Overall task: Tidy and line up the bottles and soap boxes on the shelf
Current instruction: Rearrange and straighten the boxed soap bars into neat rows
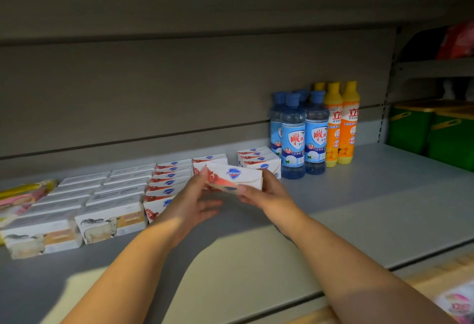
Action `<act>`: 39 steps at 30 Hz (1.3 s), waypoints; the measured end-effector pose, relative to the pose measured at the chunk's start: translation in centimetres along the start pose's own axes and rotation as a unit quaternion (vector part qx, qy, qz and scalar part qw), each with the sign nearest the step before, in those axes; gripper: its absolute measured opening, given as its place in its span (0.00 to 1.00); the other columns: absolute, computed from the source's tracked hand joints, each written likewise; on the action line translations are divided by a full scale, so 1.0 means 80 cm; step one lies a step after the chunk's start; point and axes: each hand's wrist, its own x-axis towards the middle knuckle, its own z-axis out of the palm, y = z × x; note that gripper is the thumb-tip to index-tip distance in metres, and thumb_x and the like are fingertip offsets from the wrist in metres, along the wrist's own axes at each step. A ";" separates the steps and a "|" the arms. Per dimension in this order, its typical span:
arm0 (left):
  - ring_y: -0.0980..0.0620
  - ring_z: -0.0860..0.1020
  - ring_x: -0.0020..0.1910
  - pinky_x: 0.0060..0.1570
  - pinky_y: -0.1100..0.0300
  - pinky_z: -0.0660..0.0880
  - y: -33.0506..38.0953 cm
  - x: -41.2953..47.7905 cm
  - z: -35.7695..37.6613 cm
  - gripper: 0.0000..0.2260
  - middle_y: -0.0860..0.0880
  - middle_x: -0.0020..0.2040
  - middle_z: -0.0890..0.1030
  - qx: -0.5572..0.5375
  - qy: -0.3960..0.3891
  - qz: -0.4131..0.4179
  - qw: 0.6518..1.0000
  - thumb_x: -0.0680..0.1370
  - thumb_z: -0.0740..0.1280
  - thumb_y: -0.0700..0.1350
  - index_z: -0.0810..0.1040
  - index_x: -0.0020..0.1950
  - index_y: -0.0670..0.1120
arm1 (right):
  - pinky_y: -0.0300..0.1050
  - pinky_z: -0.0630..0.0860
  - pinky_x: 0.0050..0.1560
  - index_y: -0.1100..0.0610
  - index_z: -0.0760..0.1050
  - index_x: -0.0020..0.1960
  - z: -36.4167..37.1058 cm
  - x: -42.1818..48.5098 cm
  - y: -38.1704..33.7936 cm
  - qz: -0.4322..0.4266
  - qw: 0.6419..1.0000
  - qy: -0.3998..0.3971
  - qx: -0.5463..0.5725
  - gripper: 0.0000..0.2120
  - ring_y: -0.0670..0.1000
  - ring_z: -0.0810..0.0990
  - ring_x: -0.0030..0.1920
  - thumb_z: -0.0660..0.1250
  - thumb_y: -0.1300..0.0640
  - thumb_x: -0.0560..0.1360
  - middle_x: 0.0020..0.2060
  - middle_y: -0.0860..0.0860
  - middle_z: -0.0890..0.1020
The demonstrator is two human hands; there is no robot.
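Grey metal shelf [359, 208] is running left to right under a dim grey back panel [179, 80], with light falling only on the near edge. The neighbouring bay at far right is holding green boxes [431, 134]. Four blue bottles [293, 139] are standing upright in a tight cluster at far right, and three yellow bottles [342, 128] are touching them on the right. Two rows of animal-print soap boxes [110, 221] are sitting at left, about six deep. Just right of them, one row of six red-and-white soap boxes [169, 182] is lying, then two more [209, 158] behind the hands, then a group of four [256, 159] just beside the blue bottles. Box counts are probably good to within one, as the far ends are soft. Pink and yellow packets [23, 195] are lying at far left. Both hands are gripping one held soap box [234, 177] just above the shelf, mid-row. Left hand [195, 195] is pinching its left end with thumb on top, and right hand [261, 190] is curling around its right end.
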 end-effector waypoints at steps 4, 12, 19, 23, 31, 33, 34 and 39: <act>0.57 0.81 0.54 0.54 0.58 0.76 -0.009 -0.006 0.004 0.25 0.58 0.56 0.82 0.128 -0.038 0.066 0.989 0.66 0.71 0.63 0.72 0.62 0.63 | 0.40 0.78 0.34 0.54 0.76 0.51 -0.005 -0.004 -0.009 0.062 0.998 -0.012 0.010 0.15 0.50 0.84 0.38 0.68 0.44 0.71 0.41 0.51 0.85; 0.49 0.84 0.42 0.37 0.59 0.80 0.005 -0.006 0.013 0.10 0.45 0.45 0.85 -0.047 0.067 0.054 0.995 0.73 0.68 0.51 0.81 0.49 0.46 | 0.37 0.66 0.23 0.57 0.70 0.37 -0.002 -0.004 -0.008 0.026 0.998 0.015 -0.057 0.19 0.48 0.70 0.19 0.63 0.41 0.74 0.21 0.49 0.73; 0.52 0.84 0.43 0.37 0.58 0.80 -0.009 -0.002 0.019 0.06 0.51 0.45 0.85 0.010 0.081 0.030 0.996 0.76 0.69 0.44 0.76 0.52 0.48 | 0.34 0.65 0.22 0.53 0.70 0.34 -0.002 0.004 -0.007 0.110 0.987 0.102 -0.059 0.18 0.47 0.69 0.18 0.65 0.39 0.72 0.19 0.48 0.70; 0.48 0.84 0.47 0.43 0.56 0.81 -0.011 0.002 0.019 0.07 0.43 0.49 0.85 -0.074 0.075 0.014 0.994 0.77 0.67 0.39 0.78 0.54 0.41 | 0.35 0.67 0.22 0.54 0.72 0.37 -0.001 0.003 -0.007 0.061 0.992 0.086 -0.066 0.16 0.45 0.72 0.20 0.66 0.42 0.73 0.24 0.49 0.74; 0.44 0.82 0.43 0.32 0.56 0.81 -0.008 -0.004 0.021 0.12 0.38 0.47 0.81 -0.211 0.003 -0.162 0.964 0.81 0.58 0.42 0.77 0.57 0.37 | 0.50 0.73 0.59 0.53 0.71 0.47 0.015 -0.005 -0.001 -0.161 0.980 0.066 -0.099 0.19 0.54 0.77 0.54 0.78 0.61 0.64 0.50 0.55 0.79; 0.43 0.83 0.36 0.29 0.55 0.81 -0.013 -0.009 0.031 0.15 0.35 0.45 0.81 -0.141 -0.042 -0.211 0.966 0.82 0.55 0.44 0.77 0.56 0.36 | 0.50 0.74 0.60 0.51 0.69 0.46 0.015 -0.008 0.000 -0.172 0.980 0.041 -0.090 0.22 0.50 0.78 0.53 0.79 0.62 0.62 0.48 0.51 0.79; 0.44 0.83 0.33 0.31 0.56 0.81 -0.016 -0.012 0.037 0.15 0.35 0.44 0.81 -0.109 -0.055 -0.216 0.969 0.82 0.54 0.44 0.77 0.55 0.36 | 0.47 0.74 0.59 0.49 0.68 0.47 0.016 -0.009 0.002 -0.174 0.979 0.031 -0.105 0.23 0.47 0.78 0.52 0.79 0.61 0.61 0.47 0.48 0.79; 0.48 0.84 0.46 0.44 0.55 0.81 -0.018 0.000 0.030 0.12 0.44 0.47 0.85 -0.050 0.013 -0.074 0.996 0.81 0.57 0.41 0.79 0.56 0.44 | 0.33 0.71 0.57 0.40 0.68 0.58 0.016 -0.011 0.002 -0.201 0.947 0.019 -0.250 0.34 0.39 0.75 0.55 0.81 0.53 0.58 0.54 0.37 0.77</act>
